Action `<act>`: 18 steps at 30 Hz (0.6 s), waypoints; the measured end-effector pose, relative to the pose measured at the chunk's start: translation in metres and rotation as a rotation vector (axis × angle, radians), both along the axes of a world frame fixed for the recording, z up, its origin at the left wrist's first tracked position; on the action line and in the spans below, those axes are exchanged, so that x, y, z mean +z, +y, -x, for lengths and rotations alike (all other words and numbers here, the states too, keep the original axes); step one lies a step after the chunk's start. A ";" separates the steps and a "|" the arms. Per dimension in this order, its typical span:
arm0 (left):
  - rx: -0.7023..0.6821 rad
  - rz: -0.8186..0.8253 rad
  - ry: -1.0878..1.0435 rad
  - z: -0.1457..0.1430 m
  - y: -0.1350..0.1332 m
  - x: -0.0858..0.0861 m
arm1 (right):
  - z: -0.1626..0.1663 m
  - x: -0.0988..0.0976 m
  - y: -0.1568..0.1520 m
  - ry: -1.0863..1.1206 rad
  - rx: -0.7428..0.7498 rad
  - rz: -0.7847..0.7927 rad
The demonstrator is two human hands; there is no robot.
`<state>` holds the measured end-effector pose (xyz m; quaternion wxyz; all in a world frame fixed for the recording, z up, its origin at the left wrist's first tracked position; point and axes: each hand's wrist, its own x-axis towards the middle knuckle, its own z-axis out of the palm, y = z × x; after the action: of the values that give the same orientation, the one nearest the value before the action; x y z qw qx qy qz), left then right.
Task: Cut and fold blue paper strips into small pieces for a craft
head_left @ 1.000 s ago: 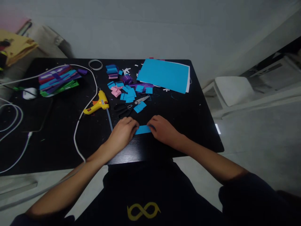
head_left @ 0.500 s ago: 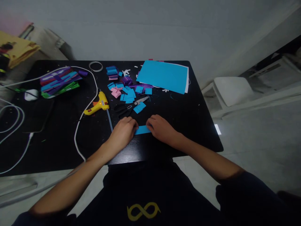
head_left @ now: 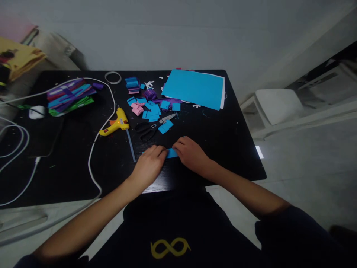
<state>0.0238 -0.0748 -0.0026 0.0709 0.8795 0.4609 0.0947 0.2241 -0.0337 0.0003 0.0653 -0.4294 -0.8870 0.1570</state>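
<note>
A strip of blue paper (head_left: pixel 171 153) lies near the front edge of the black table, held from both sides. My left hand (head_left: pixel 151 162) is closed on its left part, with a bit of blue showing past the knuckles. On the right end, the fingers of my right hand (head_left: pixel 189 152) are closed in a pinch. Black-handled scissors (head_left: pixel 150 130) lie just beyond my hands, touching or close to small blue paper pieces (head_left: pixel 165 127). Left of them rests a yellow glue gun (head_left: pixel 118 123) with a glue stick (head_left: pixel 131 146) sticking out of its back.
Blue sheets (head_left: pixel 195 89) lie at the back right of the table (head_left: pixel 223 149). Folded pink pieces (head_left: pixel 137 108) and purple ones sit mid-table. A bundle of coloured strips (head_left: pixel 71 95), a tape ring (head_left: pixel 113 77) and a white cable (head_left: pixel 89 160) occupy the left side.
My left hand has slid right along the blue strip, closer to my right hand, uncovering the glue stick's end. My right hand has barely moved.
</note>
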 end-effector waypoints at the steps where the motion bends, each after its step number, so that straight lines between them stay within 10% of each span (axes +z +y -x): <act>1: 0.008 -0.005 0.023 -0.002 -0.002 0.001 | 0.000 -0.001 0.000 -0.007 0.001 -0.008; 18: 0.081 -0.066 -0.001 -0.012 -0.025 -0.006 | -0.018 -0.020 -0.038 0.091 0.003 -0.189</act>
<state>0.0362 -0.0995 -0.0082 0.0384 0.8619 0.4928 0.1131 0.2422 -0.0718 -0.0197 0.1455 -0.4122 -0.8947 0.0922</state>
